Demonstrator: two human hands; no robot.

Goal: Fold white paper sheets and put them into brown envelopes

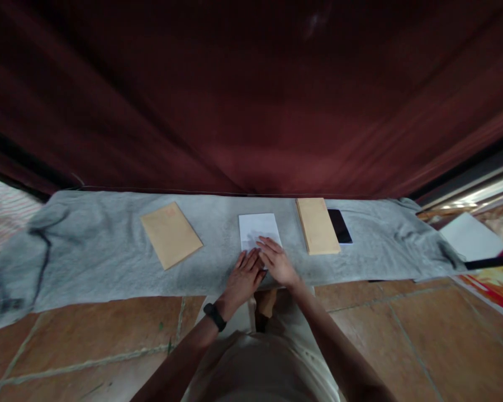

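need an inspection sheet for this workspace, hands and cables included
surface: grey cloth, rumpled at both ends
job's things: white paper under both hands; tan envelope lying askew to the left; envelope stack to the right
clutter: dark phone-like device right beside the stack
hands: left hand and right hand close together on the paper
cables: thin strand near the cloth's back left; cannot tell if cable
surroundings: dark red curtain behind, tiled floor below

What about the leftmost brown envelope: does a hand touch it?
No, the left hand and right hand are at the white paper, away from that envelope.
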